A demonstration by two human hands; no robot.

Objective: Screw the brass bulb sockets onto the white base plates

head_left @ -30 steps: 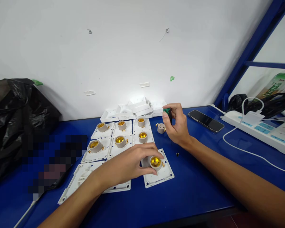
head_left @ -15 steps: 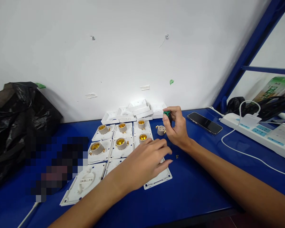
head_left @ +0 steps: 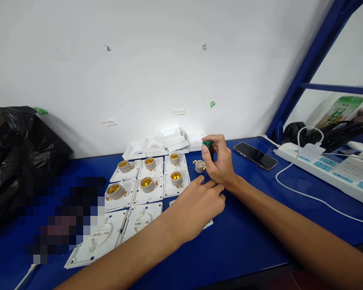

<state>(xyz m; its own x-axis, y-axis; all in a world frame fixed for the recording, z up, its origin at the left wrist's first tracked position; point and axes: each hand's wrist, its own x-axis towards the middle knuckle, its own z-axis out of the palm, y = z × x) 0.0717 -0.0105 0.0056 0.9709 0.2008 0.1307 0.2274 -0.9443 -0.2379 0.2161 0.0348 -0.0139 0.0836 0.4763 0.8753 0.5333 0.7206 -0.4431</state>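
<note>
In my right hand I grip a screwdriver by its green and black handle; its shaft is hidden. My left hand is palm down, low over the blue table, with its fingers curled; what is under the fingertips is hidden. Just beyond it, a loose ceramic lamp socket with brass tabs lies base up. Left of the hands, white square plates lie in rows. Several carry ceramic lamp sockets with brass threads; the nearer plates in view have bare round mounts. My left hand and forearm partly cover one plate.
White square covers are piled against the wall. A phone and a white power strip with a cable are on the right, beside a blue frame. A black plastic bag stands left, near a pixelated area.
My left hand has moved slightly right and its fingers have curled down, covering the spot where two small screws lay. My right hand still holds the screwdriver. The view has shifted slightly.
</note>
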